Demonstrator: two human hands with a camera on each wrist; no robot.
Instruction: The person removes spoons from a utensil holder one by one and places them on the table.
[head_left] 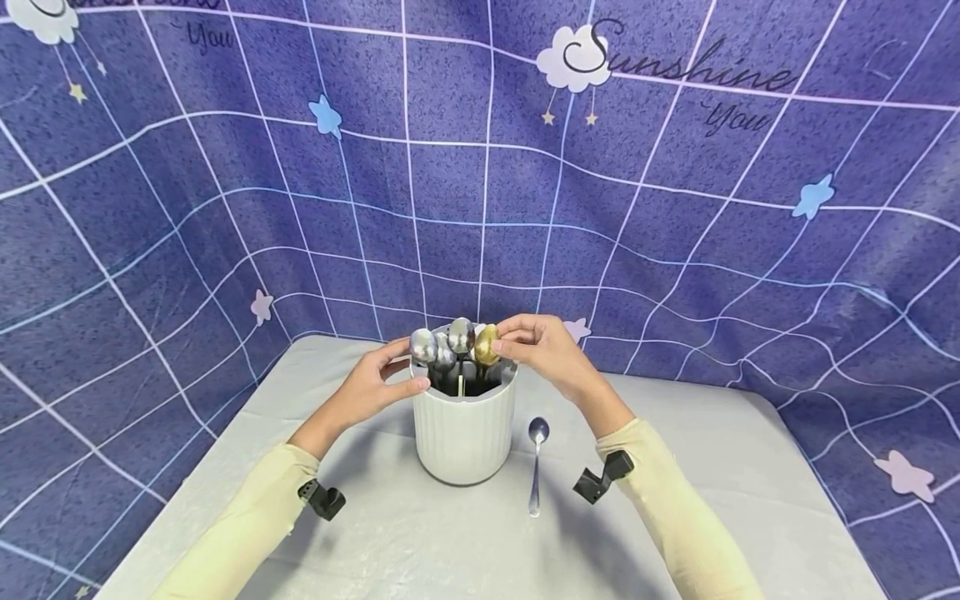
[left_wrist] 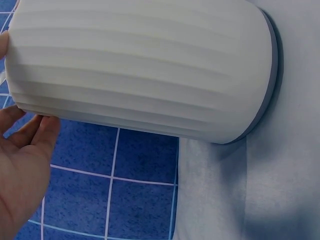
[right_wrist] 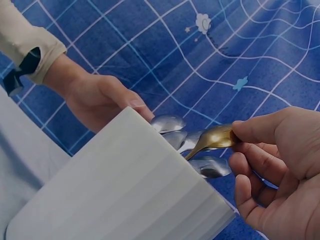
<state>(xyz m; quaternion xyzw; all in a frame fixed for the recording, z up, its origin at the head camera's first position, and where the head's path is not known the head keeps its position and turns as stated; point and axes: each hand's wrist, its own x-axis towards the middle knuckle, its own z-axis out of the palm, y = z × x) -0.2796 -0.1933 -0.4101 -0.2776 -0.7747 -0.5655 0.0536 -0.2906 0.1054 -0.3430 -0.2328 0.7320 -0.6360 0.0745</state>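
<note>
Gold metal spoon [head_left: 487,344], the only gold one, stands in one white, ribbed, cylindrical container [head_left: 463,442], toward one o'clock of its opening; the right hand [head_left: 546,347] pinches its bowl between thumb and fingertips. At least three silver metal spoons [head_left: 423,346] stand beside it. At nine o'clock, the left hand [head_left: 369,387], partly curled, grips the rim. One loose silver spoon [head_left: 536,468] lies apart, toward four o'clock, on the pale grey tabletop [head_left: 420,550].

Blue cloth [head_left: 450,183], upper rt: "Sunshine" [head_left: 705,71] & "You" [head_left: 738,118] in dark script, the "S" over a white cloud [head_left: 558,71]. Upper lt: "You" again, w/ word above cut off at top. R wrist view: lettering near sm. cloud [right_wrist: 202,23] illegible.
</note>
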